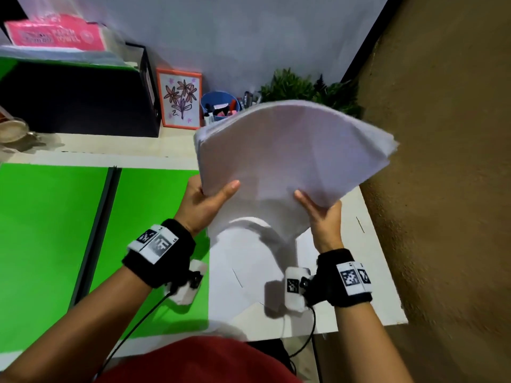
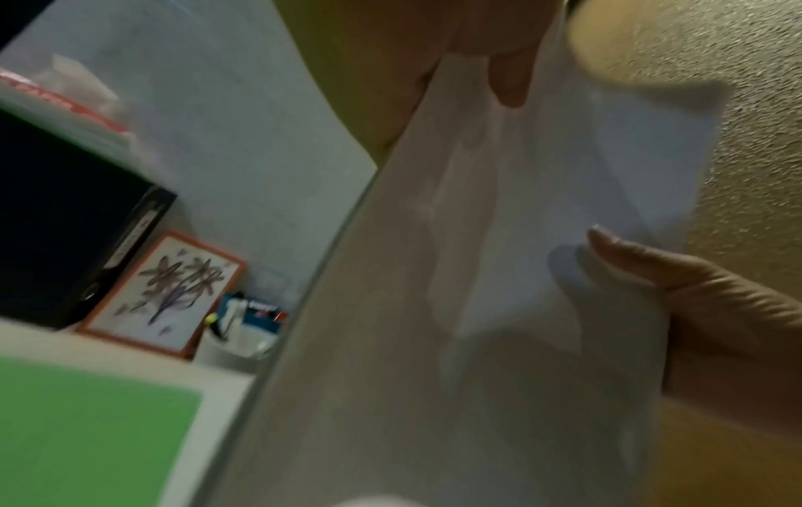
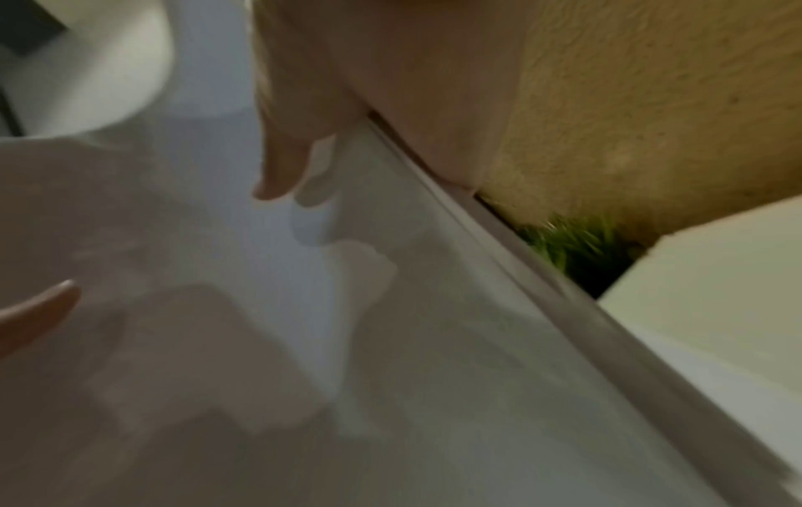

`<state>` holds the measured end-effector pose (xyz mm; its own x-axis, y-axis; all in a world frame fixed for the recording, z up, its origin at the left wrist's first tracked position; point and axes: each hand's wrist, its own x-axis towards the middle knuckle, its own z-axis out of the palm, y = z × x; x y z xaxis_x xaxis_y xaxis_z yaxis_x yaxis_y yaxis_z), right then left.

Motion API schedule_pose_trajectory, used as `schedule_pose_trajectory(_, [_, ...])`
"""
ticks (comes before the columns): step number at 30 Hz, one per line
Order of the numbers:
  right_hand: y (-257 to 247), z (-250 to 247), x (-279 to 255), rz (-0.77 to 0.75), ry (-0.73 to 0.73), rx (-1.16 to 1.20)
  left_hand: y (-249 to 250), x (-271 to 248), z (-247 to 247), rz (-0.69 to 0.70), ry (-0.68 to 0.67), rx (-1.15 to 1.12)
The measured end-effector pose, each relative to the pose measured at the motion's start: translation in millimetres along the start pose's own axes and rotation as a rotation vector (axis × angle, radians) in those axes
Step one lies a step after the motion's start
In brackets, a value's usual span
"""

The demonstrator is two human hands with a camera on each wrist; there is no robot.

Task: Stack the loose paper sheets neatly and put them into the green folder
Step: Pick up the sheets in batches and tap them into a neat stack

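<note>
I hold a thick stack of white paper sheets [image 1: 290,150] in the air above the right part of the desk, tilted and bowed. My left hand [image 1: 213,197] grips its near left corner with the thumb on top. My right hand [image 1: 320,214] grips the near right edge the same way. In the left wrist view the stack [image 2: 434,308] fills the middle, with the right hand [image 2: 694,302] on its far side. In the right wrist view the stack [image 3: 347,343] is blurred. The green folder [image 1: 49,230] lies open and flat on the desk's left. More white sheets [image 1: 243,261] lie on the desk under the stack.
At the back stand a black binder box [image 1: 83,100], a framed flower drawing [image 1: 181,99], a blue pen cup [image 1: 219,106] and a green plant [image 1: 304,87]. A brown textured wall [image 1: 442,161] runs close along the desk's right edge [image 1: 387,272].
</note>
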<state>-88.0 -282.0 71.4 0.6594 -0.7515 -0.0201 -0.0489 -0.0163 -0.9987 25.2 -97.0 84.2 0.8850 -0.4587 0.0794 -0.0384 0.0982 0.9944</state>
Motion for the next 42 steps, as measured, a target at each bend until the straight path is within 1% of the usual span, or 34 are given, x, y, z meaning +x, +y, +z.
schedule_pose_trajectory(1, [5.4, 0.1, -1.0, 0.009, -0.030, -0.055, -8.7, -2.3, -0.7, -0.042, 0.000, 0.002])
schedule_pose_trajectory(3, [19.9, 2.0, -7.7, 0.121, -0.126, -0.114, -31.2, -10.2, -3.8, -0.152, -0.009, 0.016])
schedule_pose_trajectory(4, [28.6, 1.2, -9.6, 0.177, -0.154, -0.118, -39.5, -13.1, -5.0, -0.181, -0.015, 0.016])
schedule_pose_trajectory(6, [35.2, -1.2, -12.1, 0.237, -0.116, -0.075, -44.9, -13.1, -8.7, -0.224, -0.040, 0.031])
schedule_pose_trajectory(9, [35.3, 3.4, -12.5, 0.190, -0.043, 0.002, -42.9, -8.9, -8.4, -0.242, -0.070, -0.002])
schedule_pose_trajectory(11, [30.8, 15.2, -17.5, 0.213, -0.018, 0.092, -38.1, -6.1, -2.2, -0.225, -0.095, 0.019])
schedule_pose_trajectory(12, [31.3, 19.5, -16.0, 0.218, -0.008, 0.086, -38.0, -2.9, -0.6, -0.209, -0.073, 0.044])
schedule_pose_trajectory(14, [29.2, 23.2, -11.4, 0.172, 0.024, 0.051, -36.0, 2.0, -0.3, -0.212, -0.003, 0.030])
schedule_pose_trajectory(16, [27.7, 19.8, -5.2, 0.137, 0.056, 0.059, -29.7, 6.2, -1.3, -0.187, 0.024, 0.016])
schedule_pose_trajectory(19, [22.8, 13.4, -2.6, 0.076, 0.016, 0.017, -24.3, 8.7, -5.9, -0.159, 0.060, 0.005])
schedule_pose_trajectory(21, [31.8, 12.6, -5.8, 0.104, -0.021, -0.050, -32.7, 4.1, -8.3, -0.155, 0.058, 0.048])
schedule_pose_trajectory(24, [54.4, 15.9, -9.6, 0.235, -0.071, -0.153, -57.0, -9.2, -10.8, -0.254, -0.024, 0.105])
schedule_pose_trajectory(25, [56.3, 17.8, -9.9, 0.254, -0.078, -0.189, -62.3, -10.5, -14.4, -0.290, -0.051, 0.135])
schedule_pose_trajectory(28, [50.0, 18.6, -2.6, 0.254, -0.112, -0.201, -66.9, -7.2, -28.7, -0.353, -0.073, 0.204])
schedule_pose_trajectory(30, [44.3, 14.3, 6.1, 0.243, -0.176, -0.189, -63.1, -0.4, -45.2, -0.349, -0.087, 0.222])
schedule_pose_trajectory(31, [45.4, 8.2, 11.2, 0.250, -0.180, -0.194, -60.2, 2.5, -54.8, -0.346, -0.078, 0.250])
schedule_pose_trajectory(33, [53.0, -8.5, 19.6, 0.301, -0.155, -0.272, -61.3, 3.7, -79.1, -0.348, -0.013, 0.308])
schedule_pose_trajectory(34, [60.3, -19.2, 23.1, 0.333, -0.140, -0.377, -64.9, 1.9, -92.7, -0.358, 0.016, 0.356])
schedule_pose_trajectory(37, [78.3, -42.3, 26.5, 0.485, -0.143, -0.678, -75.0, -11.3, -124.5, -0.448, 0.069, 0.454])
schedule_pose_trajectory(40, [84.3, -39.9, 19.5, 0.523, -0.164, -0.893, -82.1, -24.8, -140.7, -0.485, 0.099, 0.502])
schedule_pose_trajectory(42, [85.2, -28.7, 12.3, 0.556, -0.160, -0.902, -85.0, -30.0, -146.0, -0.496, 0.109, 0.513])
